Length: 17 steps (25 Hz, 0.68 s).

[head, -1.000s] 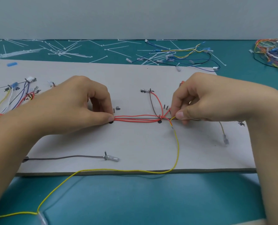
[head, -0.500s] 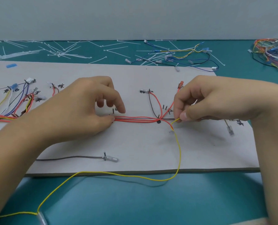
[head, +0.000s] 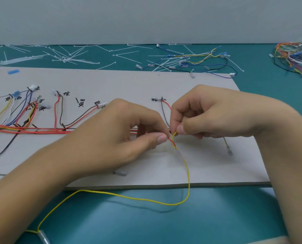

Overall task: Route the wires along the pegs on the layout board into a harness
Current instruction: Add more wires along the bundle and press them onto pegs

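Two bare hands are seen in the head view, meeting at centre frame over a grey layout board [head: 208, 169] laid on a teal table [head: 278, 95]. Left hand [head: 115, 138] is pinched thumb-to-finger on a red wire [head: 171, 142] at the end of the red trunk bundle [head: 28, 132]. Right hand [head: 206, 115] is pinched on a yellow wire [head: 187, 173] just right of the left thumb tip; the two pinch points are nearly touching. From the pinch the yellow wire is looped down across the board, off its near edge, then left over the table to a clear sleeved terminal [head: 43, 238] at lower left of frame. The trunk bundle is run horizontally across the left half of the board, with coloured branch wires [head: 14, 110] fanned up to connectors and pegs beside handwritten labels at mid left. A brown wire [head: 164, 113] and a red one are dropped from a terminal [head: 155, 98] at upper centre, behind the right hand. A short yellow lead with clear terminal [head: 229, 152] is lying below the right wrist. White cable ties [head: 65, 58] are scattered across the upper left table; loose wires [head: 199, 62] at upper centre, a tangled multicolour harness [head: 294, 59] at upper right.
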Available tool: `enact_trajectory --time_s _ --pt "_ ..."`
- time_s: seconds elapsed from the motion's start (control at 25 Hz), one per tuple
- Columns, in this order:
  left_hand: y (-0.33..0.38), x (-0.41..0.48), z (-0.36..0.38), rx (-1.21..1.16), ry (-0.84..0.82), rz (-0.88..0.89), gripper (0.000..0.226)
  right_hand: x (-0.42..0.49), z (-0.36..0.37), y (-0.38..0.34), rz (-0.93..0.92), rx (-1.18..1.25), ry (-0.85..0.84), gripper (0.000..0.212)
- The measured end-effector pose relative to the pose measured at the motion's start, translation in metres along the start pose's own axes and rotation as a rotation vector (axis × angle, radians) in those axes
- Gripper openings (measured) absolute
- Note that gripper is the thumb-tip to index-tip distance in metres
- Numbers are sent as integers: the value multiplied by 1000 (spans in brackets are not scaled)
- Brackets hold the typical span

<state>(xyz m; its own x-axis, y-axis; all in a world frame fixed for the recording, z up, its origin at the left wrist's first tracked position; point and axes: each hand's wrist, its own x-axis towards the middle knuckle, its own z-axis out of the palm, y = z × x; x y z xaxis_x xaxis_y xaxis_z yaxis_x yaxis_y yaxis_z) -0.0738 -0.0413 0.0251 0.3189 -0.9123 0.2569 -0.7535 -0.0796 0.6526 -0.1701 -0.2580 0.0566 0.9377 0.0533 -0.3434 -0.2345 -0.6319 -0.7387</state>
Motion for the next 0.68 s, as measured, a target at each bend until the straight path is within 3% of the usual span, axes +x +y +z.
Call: enact_trajectory --time_s 0.48,0.68 --pt "7 -6 -11 -61 -61 -48 19 -4 -20 11 170 -7 206 21" --pt "3 -6 -12 -140 -32 -64 15 -2 -25 17 118 -32 269 17"
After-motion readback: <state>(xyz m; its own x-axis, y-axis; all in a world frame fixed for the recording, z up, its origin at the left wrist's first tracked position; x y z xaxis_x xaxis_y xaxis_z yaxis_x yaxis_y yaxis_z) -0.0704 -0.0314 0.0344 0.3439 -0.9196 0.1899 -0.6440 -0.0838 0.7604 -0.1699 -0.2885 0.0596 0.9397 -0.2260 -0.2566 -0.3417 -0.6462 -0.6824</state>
